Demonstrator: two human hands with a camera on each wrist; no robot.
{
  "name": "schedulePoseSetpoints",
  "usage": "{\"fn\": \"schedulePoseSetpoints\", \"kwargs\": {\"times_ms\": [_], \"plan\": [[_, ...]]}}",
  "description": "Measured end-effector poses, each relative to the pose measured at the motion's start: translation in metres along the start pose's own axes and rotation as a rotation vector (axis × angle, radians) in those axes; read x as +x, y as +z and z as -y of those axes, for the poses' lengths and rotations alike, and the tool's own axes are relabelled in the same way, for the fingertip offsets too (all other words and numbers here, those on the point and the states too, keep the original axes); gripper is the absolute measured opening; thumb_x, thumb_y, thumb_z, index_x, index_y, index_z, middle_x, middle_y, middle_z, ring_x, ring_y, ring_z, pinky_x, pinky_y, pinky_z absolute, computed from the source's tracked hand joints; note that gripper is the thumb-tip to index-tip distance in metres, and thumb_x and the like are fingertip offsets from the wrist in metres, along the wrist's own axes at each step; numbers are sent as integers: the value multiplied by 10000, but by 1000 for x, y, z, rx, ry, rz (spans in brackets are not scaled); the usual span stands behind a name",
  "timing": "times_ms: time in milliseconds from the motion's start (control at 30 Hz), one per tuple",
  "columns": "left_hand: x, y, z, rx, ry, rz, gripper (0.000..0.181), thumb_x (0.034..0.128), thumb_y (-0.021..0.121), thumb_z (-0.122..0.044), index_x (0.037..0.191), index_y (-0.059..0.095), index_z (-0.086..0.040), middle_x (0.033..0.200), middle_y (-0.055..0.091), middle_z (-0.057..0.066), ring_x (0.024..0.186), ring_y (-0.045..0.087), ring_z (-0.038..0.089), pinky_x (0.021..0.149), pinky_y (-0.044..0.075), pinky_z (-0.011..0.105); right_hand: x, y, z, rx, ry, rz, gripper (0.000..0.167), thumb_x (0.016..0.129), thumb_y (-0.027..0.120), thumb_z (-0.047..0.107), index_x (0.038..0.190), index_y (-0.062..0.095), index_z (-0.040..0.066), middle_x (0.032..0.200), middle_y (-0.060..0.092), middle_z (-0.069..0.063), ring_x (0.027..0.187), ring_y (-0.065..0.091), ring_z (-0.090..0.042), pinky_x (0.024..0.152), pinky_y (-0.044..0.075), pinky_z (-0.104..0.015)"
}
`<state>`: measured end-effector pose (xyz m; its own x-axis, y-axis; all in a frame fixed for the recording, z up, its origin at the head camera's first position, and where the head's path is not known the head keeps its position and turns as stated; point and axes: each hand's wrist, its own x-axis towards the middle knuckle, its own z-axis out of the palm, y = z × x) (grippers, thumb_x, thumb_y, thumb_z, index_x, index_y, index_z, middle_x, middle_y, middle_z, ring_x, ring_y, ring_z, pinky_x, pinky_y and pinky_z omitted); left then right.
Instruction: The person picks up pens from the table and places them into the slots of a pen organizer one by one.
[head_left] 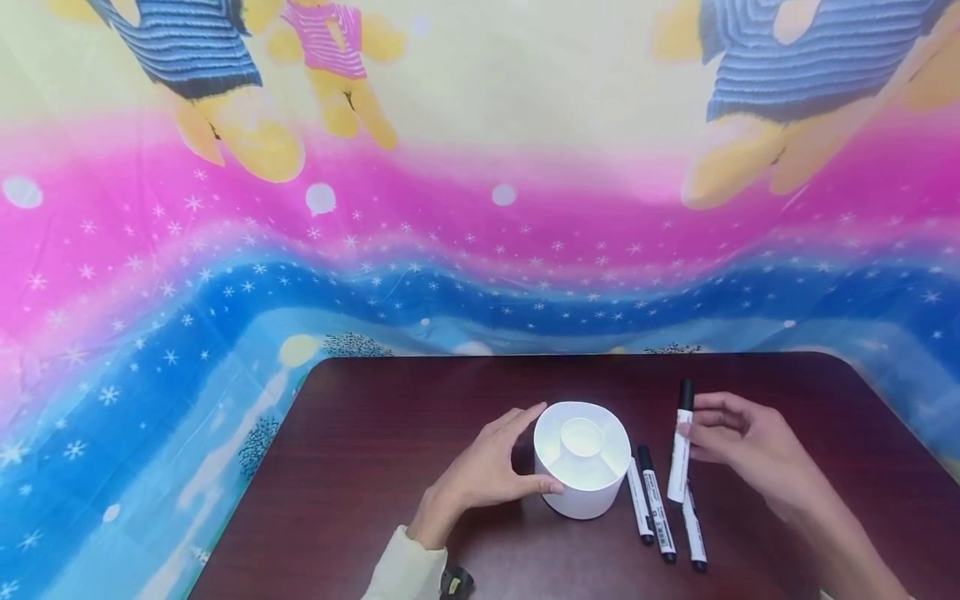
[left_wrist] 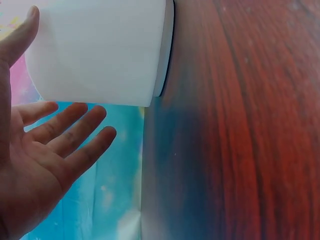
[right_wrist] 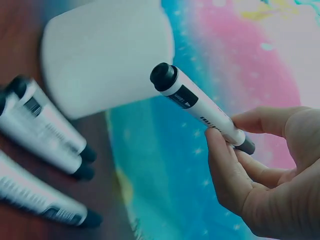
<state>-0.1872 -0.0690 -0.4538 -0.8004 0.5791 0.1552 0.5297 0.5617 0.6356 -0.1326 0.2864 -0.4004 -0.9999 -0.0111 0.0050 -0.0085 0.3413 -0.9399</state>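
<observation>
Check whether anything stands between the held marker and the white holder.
Nothing visible blocks the way: the held marker is raised in the right hand, the three loose markers lie lower on the table, and the white holder is open on top.

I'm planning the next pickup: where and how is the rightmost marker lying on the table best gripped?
The rightmost lying marker is probably best pinched mid-barrel, coming from above, thumb and fingers on its two long sides. It is slim and straight and lies flat on the table, with a gap to the neighbouring marker leaving some room for fingertips.
</observation>
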Motion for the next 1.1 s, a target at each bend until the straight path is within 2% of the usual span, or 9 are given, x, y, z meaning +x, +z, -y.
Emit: {"fn": "schedulePoseSetpoints", "kwargs": {"times_ms": [167, 600, 767, 967, 1100], "plan": [[0, -1, 0, -9, 4, -7, 1019, 810, 892, -606, 1658, 398, -333, 1445, 628, -66, 1375, 578, 183, 1165, 506, 520, 7, 5, 14, 110, -56, -17, 483, 1019, 729, 65, 1403, 493, -109, 1049, 740, 100, 933, 773, -71, 811, 662, -298], [2, -1, -1, -14, 46, -25, 940, 816, 898, -588, 1614, 460, -354, 1380, 642, -89, 1295, 604, 129, 1121, 541, 431, 20, 24, 31, 266, -136, -21, 411, 1002, 728, 7, 1360, 533, -39, 1049, 721, 62, 926, 774, -60, 807, 654, -266], [3, 1, -1, -18, 50, -24, 934, 821, 890, -596, 1614, 458, -360, 1365, 644, -89, 1283, 608, 124, 1119, 540, 415, 22, 34, 31, 239, -146, -20, 385, 999, 732, 9, 1335, 553, -46, 1035, 709, 56, 919, 772, -51, 806, 654, -265], [1, 1, 1, -9, 44, -31, 942, 817, 895, -593, 1616, 455, -357, 1363, 646, -91, 1286, 604, 117, 1119, 539, 409, 23, 40, 30, 152, -149, -34, 454, 1009, 733, 44, 1386, 521, -94, 1048, 697, 76, 937, 762, -23, 809, 651, -251], [0, 1, 3, -5, 39, -31, 940, 821, 885, -608, 1618, 449, -366, 1351, 648, -88, 1281, 608, 124, 1113, 543, 419, 24, 41, 29, 133, -146, -34, 470, 1016, 724, 49, 1401, 506, -110, 1049, 691, 84, 938, 759, -15, 806, 648, -238]]}}
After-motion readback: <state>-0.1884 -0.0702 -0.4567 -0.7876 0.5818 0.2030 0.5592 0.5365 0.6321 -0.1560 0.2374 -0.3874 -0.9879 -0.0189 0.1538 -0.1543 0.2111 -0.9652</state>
